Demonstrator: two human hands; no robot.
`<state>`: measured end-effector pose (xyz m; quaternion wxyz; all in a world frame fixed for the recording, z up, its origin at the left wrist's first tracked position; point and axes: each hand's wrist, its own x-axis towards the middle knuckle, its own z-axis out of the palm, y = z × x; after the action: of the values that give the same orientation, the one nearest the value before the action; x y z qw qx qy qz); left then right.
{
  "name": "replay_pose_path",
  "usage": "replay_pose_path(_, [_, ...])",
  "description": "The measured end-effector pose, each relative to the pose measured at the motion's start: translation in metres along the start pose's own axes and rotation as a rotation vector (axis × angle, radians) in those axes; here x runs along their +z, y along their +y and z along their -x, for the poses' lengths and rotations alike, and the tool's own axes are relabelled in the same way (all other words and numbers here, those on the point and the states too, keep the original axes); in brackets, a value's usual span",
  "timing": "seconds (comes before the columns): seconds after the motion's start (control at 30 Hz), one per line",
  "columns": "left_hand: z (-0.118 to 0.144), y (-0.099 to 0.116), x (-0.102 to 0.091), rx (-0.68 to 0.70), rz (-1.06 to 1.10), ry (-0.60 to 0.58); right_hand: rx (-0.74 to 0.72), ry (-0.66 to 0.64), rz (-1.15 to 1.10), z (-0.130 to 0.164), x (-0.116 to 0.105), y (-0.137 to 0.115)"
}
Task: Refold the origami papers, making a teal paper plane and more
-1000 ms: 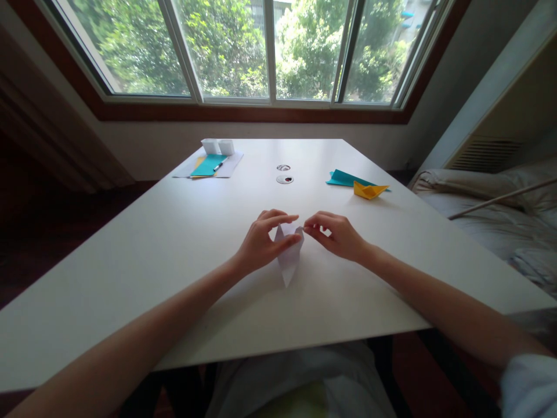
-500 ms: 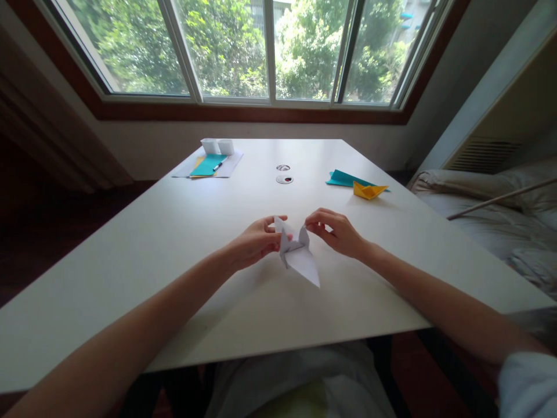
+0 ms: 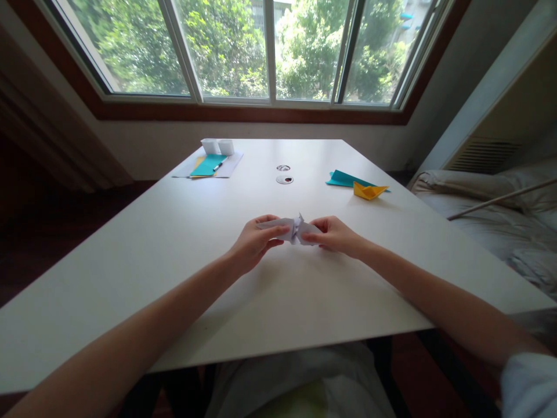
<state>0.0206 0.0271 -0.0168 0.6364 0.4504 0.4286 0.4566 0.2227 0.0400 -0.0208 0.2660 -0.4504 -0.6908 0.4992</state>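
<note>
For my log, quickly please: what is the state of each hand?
Left hand: closed on the folded white paper figure.
Right hand: closed on its other side.

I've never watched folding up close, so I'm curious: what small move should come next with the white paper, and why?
Perhaps a gentle, even outward pull: the left hand and right hand grip opposite sides of the folded white paper, and its creased middle looks bunched between them.
</note>
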Motion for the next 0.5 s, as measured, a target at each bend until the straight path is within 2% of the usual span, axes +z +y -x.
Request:
replay_pose_path(0.13, [0.003,0.0,0.002,-0.055,-0.073,-0.05,-0.007,-0.041,0.047,0.001,-0.002,-0.003])
replay_pose_path(0.37, [-0.002,-0.002,-0.002,-0.023,0.027,0.017,0.014,-0.044,0.014,0.002,-0.009,-0.005])
replay_pose_path(0.5, [-0.009,-0.003,-0.009,-0.048,0.071,0.03,0.076,-0.068,-0.031,0.001,-0.017,-0.003])
